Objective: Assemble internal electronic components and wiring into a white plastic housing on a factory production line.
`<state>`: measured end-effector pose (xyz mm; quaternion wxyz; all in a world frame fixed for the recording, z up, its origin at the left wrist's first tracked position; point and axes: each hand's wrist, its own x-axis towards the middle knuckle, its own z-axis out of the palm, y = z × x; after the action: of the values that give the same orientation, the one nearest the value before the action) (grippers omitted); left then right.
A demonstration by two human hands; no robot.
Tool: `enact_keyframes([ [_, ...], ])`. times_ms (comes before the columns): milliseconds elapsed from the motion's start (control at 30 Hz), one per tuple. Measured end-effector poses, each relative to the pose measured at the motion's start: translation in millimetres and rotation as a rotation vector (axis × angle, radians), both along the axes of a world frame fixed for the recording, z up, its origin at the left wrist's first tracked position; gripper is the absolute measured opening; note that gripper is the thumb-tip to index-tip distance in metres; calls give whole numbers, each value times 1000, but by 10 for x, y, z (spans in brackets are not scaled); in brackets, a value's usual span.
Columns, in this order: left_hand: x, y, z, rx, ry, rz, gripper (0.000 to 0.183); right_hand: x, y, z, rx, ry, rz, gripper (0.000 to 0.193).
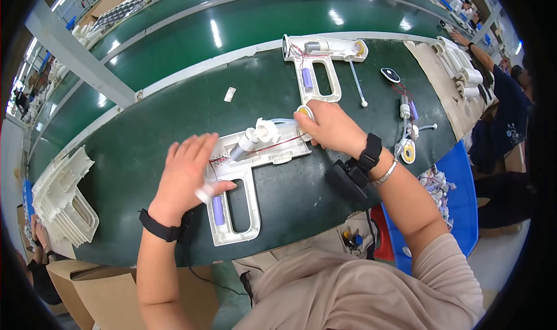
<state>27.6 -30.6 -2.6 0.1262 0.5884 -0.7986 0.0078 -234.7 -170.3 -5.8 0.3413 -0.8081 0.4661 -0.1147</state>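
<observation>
A white gun-shaped plastic half-shell (253, 214) lies in front of me with its hollow side up. Inside its grip sits a purple battery cell (218, 210). In the barrel part, a grey-and-white motor pump (246, 144) rests tilted, with red wires and a clear tube. My left hand (188, 170) is over the shell's left end, fingers spread, with something white at its thumb. At the barrel's right end, my right hand (333, 127) pinches a round white-and-yellow nozzle piece (304, 114) joined to the tube.
Beyond lies another filled half-shell (333, 77). To the right is a loose wired set with a yellow ring (408, 152). Stacked white shells (67, 199) stand at the left, more on cardboard at the far right beside another person. A blue bin (458, 185) holds bagged parts.
</observation>
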Motion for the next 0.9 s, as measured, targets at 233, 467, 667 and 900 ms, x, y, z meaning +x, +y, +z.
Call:
enact_keyframes([
  [233,-181,54,-123,28,33,197,70,-37,73,-55,-288,117,40,35],
  [467,-198,63,-137,40,81,209,69,-7,151,-60,-237,133,-5,38],
  [667,-190,66,-151,49,71,232,69,34,161,-61,-343,180,-52,37],
  [900,-224,36,-111,58,51,236,71,61,237,-214,-296,314,-58,36],
])
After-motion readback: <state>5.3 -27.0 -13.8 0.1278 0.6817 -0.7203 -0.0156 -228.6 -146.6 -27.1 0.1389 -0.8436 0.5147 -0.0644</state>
